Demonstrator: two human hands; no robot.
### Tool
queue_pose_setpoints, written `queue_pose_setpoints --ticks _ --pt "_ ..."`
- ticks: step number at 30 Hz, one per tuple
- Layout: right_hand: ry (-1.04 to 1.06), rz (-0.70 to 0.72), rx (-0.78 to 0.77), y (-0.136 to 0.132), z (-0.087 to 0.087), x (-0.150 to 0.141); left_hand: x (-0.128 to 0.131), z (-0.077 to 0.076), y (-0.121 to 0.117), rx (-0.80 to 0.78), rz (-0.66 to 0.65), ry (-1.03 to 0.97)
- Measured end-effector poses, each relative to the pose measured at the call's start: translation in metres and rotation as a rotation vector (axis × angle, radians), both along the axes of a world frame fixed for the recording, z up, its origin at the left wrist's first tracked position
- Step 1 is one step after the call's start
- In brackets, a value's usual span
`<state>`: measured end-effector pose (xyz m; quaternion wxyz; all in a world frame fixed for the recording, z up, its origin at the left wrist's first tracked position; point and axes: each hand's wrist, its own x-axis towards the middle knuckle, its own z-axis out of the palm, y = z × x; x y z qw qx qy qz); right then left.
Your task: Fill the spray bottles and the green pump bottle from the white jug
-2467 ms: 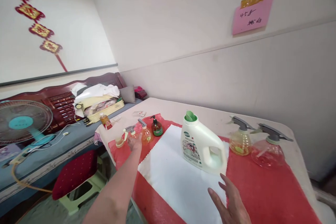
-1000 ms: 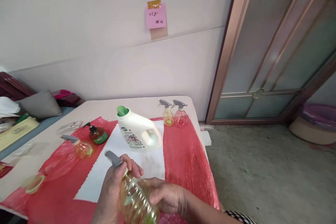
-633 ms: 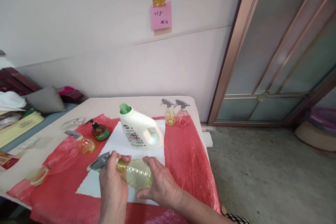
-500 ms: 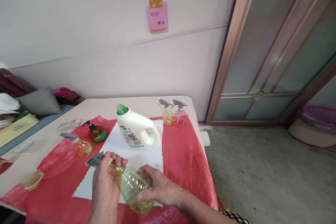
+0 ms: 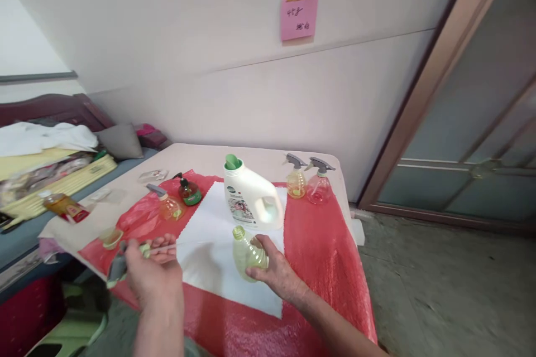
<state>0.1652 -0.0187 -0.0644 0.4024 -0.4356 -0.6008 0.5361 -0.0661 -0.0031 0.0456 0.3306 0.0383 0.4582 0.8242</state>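
Observation:
My right hand (image 5: 274, 273) grips a clear yellow-green spray bottle body (image 5: 246, 252), upright over the white cloth (image 5: 218, 245), its neck open with no head on it. My left hand (image 5: 151, 279) is closed on the grey spray head (image 5: 118, 268) with its thin dip tube (image 5: 184, 244) pointing toward the bottle, held off to the left above the red mat (image 5: 326, 268). A white detergent jug (image 5: 251, 201) with a green spout stands just behind the bottle.
Two spray bottles, yellow (image 5: 295, 178) and pink (image 5: 319, 184), stand at the table's far right. Another spray bottle (image 5: 167, 203), a dark pump bottle (image 5: 188, 191) and a small cup (image 5: 111, 237) sit at left. A bed with piled things (image 5: 50, 162) lies left; a glass door (image 5: 481, 139) right.
My left hand fetched a spray bottle from the table's left side. Both hands then held it, and the spray head has come off; head and bottle are now apart.

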Motion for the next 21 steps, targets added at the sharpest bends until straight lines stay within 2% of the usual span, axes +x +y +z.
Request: queue_pose_setpoints --ticks 5,11,15,21 --pt "0.012 0.049 0.030 0.005 -0.014 -0.013 0.018 -0.008 0.007 0.019 -0.079 -0.063" --pt "-0.039 -0.024 0.087 -0.002 -0.016 -0.006 0.011 -0.009 0.005 0.019 -0.083 -0.068" --pt "-0.076 -0.182 0.101 0.011 -0.003 0.005 0.009 -0.005 0.005 0.039 -0.077 -0.105" --pt "-0.065 -0.345 0.154 0.081 0.034 -0.015 0.013 -0.001 0.003 0.043 -0.122 -0.126"
